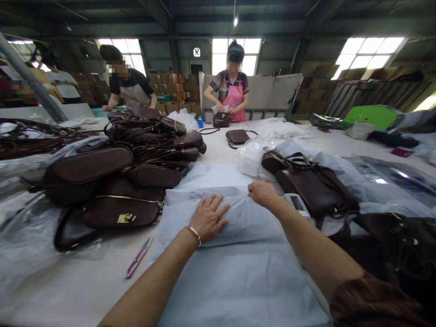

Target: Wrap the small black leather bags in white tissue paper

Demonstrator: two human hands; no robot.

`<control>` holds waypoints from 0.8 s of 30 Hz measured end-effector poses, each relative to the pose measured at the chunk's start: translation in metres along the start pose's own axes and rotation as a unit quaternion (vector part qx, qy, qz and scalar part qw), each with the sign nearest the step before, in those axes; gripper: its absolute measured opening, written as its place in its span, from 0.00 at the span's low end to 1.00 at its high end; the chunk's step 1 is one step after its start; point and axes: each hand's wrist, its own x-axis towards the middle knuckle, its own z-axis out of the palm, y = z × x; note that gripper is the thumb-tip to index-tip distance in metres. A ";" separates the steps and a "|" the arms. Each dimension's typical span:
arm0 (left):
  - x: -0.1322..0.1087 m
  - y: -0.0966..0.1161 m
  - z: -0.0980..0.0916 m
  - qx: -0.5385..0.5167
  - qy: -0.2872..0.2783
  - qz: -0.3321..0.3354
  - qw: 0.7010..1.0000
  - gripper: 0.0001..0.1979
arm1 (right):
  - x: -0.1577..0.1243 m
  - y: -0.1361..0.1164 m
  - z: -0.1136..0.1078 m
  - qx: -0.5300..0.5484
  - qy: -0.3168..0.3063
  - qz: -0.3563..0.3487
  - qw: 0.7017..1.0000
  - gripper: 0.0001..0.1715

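A pale, translucent plastic sheet or bag (238, 268) lies in front of me in layers. My left hand (208, 219), with a silver bangle at the wrist, rests flat on it, fingers spread. At the sheet's upper right edge my right hand (263, 193) is closed, pinching the plastic. Pink-handled thread snips (139, 258) lie left of the sheet. A brown bag with a gold zip (124, 210) is beyond them. To the right of my right hand are brown bags (311, 186) and a partly hidden white object (297, 203).
Many brown bags (146, 136) are heaped at the left. Across the table a person in a pink apron (235, 93) handles a small brown bag (221, 120). Another person (127, 86) stands behind the heap. Crumpled clear plastic (251, 156) lies ahead; dark bags (398, 245) are at the right.
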 end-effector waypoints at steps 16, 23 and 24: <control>0.004 -0.001 0.006 0.016 0.006 0.002 1.000 0.27 | -0.097 -0.021 0.066 0.117 0.088 -0.078 0.986 0.25; 0.010 -0.008 0.016 0.033 0.024 0.007 0.999 0.26 | -0.168 0.057 0.004 0.214 0.323 0.102 0.916 0.16; 0.011 -0.008 0.017 0.036 0.023 0.009 0.999 0.26 | -0.176 0.071 0.002 0.239 0.321 0.172 0.900 0.15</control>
